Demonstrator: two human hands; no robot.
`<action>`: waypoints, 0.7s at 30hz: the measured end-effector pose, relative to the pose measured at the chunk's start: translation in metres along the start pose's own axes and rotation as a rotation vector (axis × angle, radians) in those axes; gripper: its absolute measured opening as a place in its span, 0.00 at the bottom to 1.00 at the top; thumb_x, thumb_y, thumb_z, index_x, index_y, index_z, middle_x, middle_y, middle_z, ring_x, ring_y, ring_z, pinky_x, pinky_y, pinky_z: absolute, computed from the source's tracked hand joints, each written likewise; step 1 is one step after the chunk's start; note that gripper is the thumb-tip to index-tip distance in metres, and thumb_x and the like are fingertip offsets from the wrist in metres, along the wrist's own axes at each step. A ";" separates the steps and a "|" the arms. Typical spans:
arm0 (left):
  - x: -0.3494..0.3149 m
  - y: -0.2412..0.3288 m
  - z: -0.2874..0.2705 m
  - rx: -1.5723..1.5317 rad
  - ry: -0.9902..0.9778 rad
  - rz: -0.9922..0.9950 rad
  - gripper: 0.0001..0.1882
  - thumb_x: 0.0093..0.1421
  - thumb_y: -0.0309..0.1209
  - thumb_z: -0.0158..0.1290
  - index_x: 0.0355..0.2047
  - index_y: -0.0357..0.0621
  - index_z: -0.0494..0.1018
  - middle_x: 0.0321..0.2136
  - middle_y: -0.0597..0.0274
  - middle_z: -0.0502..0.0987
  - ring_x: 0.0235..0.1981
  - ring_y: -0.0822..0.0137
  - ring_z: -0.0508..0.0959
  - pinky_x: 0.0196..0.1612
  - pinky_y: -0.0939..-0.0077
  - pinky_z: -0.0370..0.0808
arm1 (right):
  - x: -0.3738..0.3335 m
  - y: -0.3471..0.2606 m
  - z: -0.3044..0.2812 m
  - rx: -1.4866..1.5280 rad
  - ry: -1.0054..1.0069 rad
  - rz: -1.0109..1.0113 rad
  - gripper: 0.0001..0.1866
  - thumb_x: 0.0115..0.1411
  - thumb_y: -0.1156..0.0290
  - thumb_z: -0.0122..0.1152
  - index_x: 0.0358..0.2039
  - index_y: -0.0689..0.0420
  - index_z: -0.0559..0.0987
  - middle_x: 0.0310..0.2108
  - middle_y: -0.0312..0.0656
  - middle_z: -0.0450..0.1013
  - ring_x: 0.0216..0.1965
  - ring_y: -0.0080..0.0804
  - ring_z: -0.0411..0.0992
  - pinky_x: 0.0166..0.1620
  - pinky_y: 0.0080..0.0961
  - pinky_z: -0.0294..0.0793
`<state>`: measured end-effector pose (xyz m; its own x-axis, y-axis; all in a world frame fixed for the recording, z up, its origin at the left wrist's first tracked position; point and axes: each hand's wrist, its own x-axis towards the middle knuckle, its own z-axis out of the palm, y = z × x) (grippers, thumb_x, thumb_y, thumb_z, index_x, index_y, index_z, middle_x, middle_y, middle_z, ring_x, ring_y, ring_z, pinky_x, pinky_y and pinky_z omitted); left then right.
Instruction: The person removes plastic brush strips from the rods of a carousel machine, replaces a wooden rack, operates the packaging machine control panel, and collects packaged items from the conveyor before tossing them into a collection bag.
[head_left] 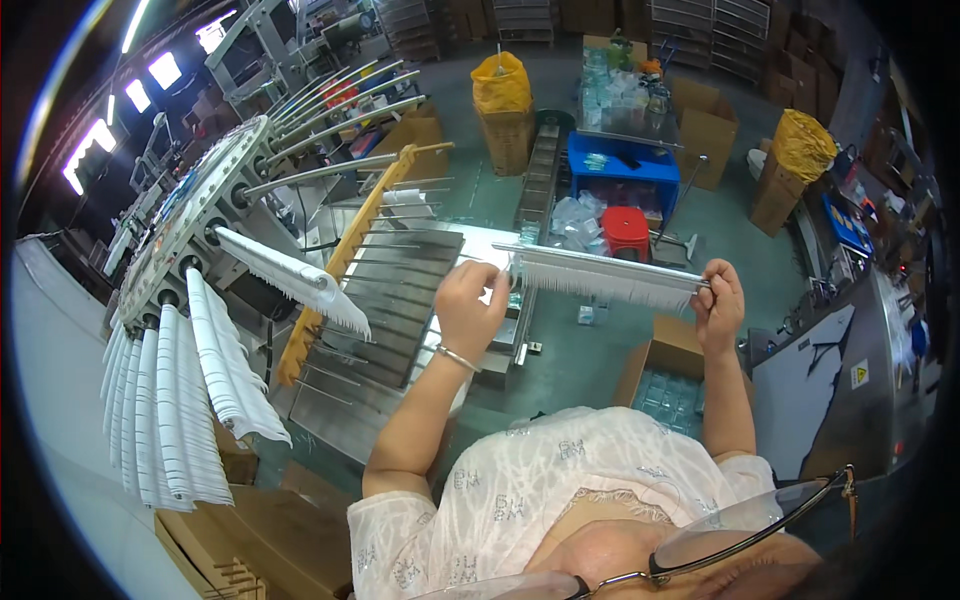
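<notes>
A thin metal rod spans the space in front of my chest, slanting slightly down to the right. Along its lower side hangs a pale strip with a fine fringe. My right hand is closed around the right end of the rod. At the other end, my left hand is closed in a pinch by the strip's left edge; its fingertips partly hide what they grip. Beneath and left of this hand lies a dark slatted plate with several thin rods across it.
To the left, a large round machine carries radiating rods, several draped with white fringed sheets. A yellow notched bar slants beside the plate. Ahead are a red stool and blue table; an open carton stands near my right arm.
</notes>
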<state>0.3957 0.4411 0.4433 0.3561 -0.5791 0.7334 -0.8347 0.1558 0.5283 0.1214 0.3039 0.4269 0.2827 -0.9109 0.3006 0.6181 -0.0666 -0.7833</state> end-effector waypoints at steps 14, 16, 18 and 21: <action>0.044 0.002 -0.020 -0.174 -0.334 -0.286 0.12 0.48 0.32 0.53 0.18 0.34 0.69 0.11 0.62 0.67 0.14 0.75 0.64 0.19 0.81 0.61 | -0.001 0.005 -0.011 0.006 -0.109 0.026 0.06 0.54 0.76 0.36 0.28 0.60 0.64 0.14 0.27 0.53 0.12 0.09 0.46 0.14 0.09 0.44; 0.038 0.002 -0.021 -0.292 -0.262 -0.331 0.11 0.49 0.31 0.51 0.21 0.33 0.70 0.13 0.64 0.67 0.16 0.76 0.64 0.20 0.82 0.61 | -0.003 0.004 -0.014 0.011 -0.101 0.021 0.06 0.54 0.76 0.36 0.28 0.60 0.64 0.14 0.27 0.53 0.12 0.09 0.46 0.14 0.09 0.44; 0.031 0.002 -0.025 -0.294 -0.321 -0.357 0.09 0.51 0.29 0.49 0.26 0.33 0.70 0.17 0.67 0.68 0.19 0.78 0.65 0.22 0.84 0.62 | -0.003 0.002 -0.013 0.010 -0.083 0.042 0.05 0.54 0.76 0.36 0.28 0.60 0.64 0.14 0.27 0.53 0.12 0.09 0.46 0.14 0.09 0.44; 0.024 -0.004 -0.021 -0.539 -0.469 -0.433 0.08 0.57 0.29 0.42 0.32 0.37 0.68 0.20 0.71 0.67 0.21 0.82 0.64 0.24 0.89 0.61 | -0.002 0.000 -0.016 0.021 -0.070 0.044 0.05 0.54 0.75 0.37 0.28 0.60 0.65 0.15 0.28 0.54 0.12 0.09 0.47 0.15 0.08 0.45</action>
<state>0.4166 0.4432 0.4673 0.2878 -0.9302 0.2277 -0.3064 0.1359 0.9422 0.1089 0.2993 0.4177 0.3601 -0.8820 0.3038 0.6192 -0.0176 -0.7850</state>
